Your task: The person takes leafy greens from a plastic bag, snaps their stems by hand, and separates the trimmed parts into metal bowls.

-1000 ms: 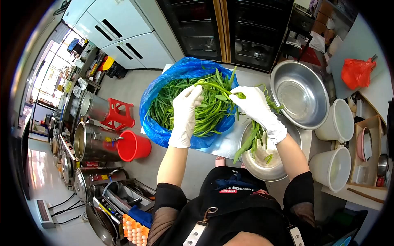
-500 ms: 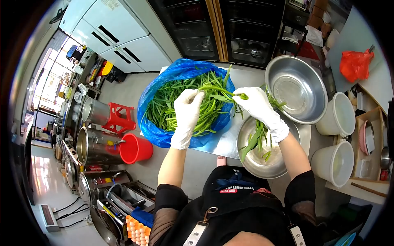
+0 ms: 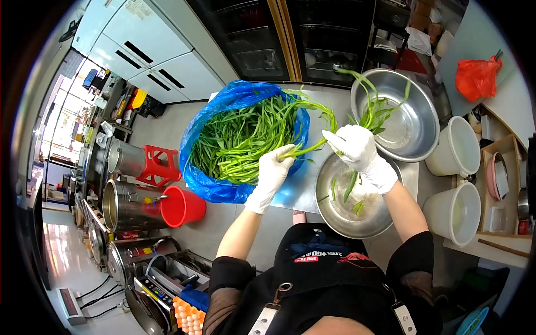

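"The left hand (image 3: 275, 172) has come down to the blue bag's (image 3: 220, 192) near edge, and the greens (image 3: 375, 116) in the right hand (image 3: 362, 152) now point up."
"What step is it?"
"Picking through stems, I think. The left pinches one stem (image 3: 310, 149), the right grips several by the near steel bowl (image 3: 354, 228). Next seems to need a gentle pull."
"How do the greens look?"
"Long, thin, bendy, bright green."

Two hands (image 3: 360, 151), two basins (image 3: 381, 216)

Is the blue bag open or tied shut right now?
Open. The blue bag has its mouth spread wide, with its crumpled rim around the leafy greens, which show plainly inside.
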Demonstrator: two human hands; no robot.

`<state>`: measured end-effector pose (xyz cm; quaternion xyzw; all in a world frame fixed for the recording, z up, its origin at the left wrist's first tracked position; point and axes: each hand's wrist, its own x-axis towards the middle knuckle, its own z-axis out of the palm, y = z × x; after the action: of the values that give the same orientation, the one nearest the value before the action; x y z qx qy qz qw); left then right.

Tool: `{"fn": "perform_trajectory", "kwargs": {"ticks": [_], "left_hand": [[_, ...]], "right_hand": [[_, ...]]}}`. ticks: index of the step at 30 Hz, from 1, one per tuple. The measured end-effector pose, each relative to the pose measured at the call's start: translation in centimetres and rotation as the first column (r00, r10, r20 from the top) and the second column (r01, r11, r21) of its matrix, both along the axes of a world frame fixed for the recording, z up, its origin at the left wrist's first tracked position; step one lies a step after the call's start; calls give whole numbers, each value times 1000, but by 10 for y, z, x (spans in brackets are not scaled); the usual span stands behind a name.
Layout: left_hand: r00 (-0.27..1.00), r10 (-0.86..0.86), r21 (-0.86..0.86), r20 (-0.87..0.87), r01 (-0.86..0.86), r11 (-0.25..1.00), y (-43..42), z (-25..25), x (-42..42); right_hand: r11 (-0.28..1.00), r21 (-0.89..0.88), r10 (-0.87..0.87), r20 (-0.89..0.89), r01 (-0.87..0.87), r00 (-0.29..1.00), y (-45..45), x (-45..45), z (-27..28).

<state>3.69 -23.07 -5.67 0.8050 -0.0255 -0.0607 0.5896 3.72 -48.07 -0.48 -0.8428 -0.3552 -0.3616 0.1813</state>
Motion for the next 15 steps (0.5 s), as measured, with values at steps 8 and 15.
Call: {"fn": "perform_trajectory", "kwargs": {"ticks": [8,15], "left_hand": [[920,100,37,378,-122,992,21,46,-34],[920,57,-33,387,-47,998,14,46,-48]], "right_hand": [[992,-115,-47,-18,45,999,-7,-18,-14],[995,-96,-13,-3,12,1000,8,-17,-18]]}}
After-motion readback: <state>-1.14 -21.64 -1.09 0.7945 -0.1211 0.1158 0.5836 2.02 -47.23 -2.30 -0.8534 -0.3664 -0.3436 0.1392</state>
